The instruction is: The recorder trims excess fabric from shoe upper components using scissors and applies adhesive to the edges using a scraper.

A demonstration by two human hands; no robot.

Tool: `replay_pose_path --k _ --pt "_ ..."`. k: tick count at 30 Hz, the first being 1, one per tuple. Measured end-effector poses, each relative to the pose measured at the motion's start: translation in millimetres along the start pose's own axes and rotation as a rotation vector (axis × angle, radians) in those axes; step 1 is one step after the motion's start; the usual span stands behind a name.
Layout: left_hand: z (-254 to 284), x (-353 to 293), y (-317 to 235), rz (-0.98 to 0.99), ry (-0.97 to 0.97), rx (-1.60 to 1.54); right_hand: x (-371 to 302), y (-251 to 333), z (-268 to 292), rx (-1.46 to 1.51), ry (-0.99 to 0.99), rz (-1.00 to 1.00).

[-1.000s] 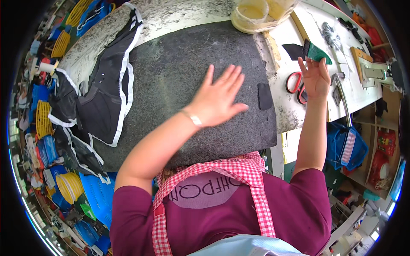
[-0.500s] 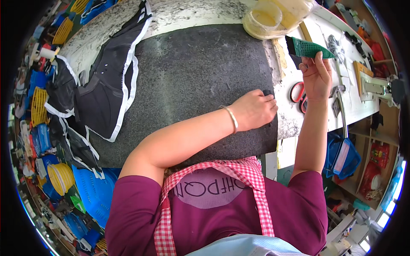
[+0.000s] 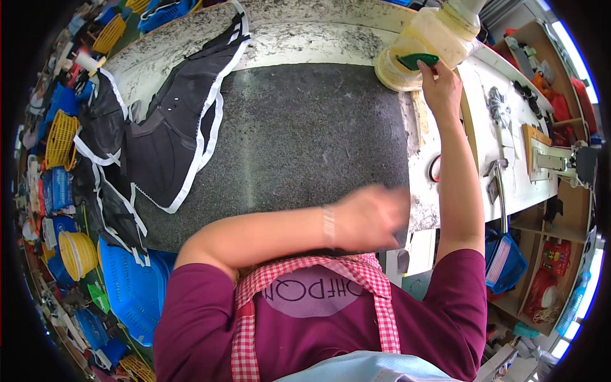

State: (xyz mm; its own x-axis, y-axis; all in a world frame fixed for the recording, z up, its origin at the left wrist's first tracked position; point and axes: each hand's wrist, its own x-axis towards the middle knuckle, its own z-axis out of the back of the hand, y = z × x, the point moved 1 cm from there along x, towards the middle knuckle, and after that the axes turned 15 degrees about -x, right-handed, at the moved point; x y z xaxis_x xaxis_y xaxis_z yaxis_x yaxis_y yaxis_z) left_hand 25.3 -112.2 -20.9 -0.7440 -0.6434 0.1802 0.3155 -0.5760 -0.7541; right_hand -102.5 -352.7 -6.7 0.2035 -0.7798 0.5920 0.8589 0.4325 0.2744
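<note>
Green tool at the glue-stained tub, left hand a blur

The right hand (image 3: 442,83) pinches the green tool (image 3: 417,61) between thumb and fingers at the far right, over the tub (image 3: 393,81). Its grip hides the tool's right end; whether the left end dips into anything inside cannot be told. The tub is cloudy and yellow-stained, and its contents cannot be made out. Just behind stands a pale yellow jar (image 3: 435,37), its top cut off by the far edge.

The left hand (image 3: 372,219) is smeared by motion above the near right corner of the dark board (image 3: 305,140). Its fingers look bent, but whether they hold the dark scrap (image 3: 401,236) showing beside them cannot be told.

The right forearm covers most of the scissors (image 3: 435,169), leaving part of a red loop. At the left lies a black garment (image 3: 168,127) with white edging, partly on the board.

Low at the right, a blue crate (image 3: 513,270) holds a striped bundle (image 3: 499,260). The blue basket (image 3: 130,290) at the near left is partly hidden by the person's sleeve.
</note>
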Motion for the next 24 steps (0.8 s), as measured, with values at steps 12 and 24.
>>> replay_pose_path --k 12,24 --pt "210 -270 135 0.770 -0.636 0.589 9 -42 -29 0.855 0.181 -0.653" --pt "247 -208 61 0.574 -0.879 0.238 1 -43 -24 1.096 0.074 -0.727"
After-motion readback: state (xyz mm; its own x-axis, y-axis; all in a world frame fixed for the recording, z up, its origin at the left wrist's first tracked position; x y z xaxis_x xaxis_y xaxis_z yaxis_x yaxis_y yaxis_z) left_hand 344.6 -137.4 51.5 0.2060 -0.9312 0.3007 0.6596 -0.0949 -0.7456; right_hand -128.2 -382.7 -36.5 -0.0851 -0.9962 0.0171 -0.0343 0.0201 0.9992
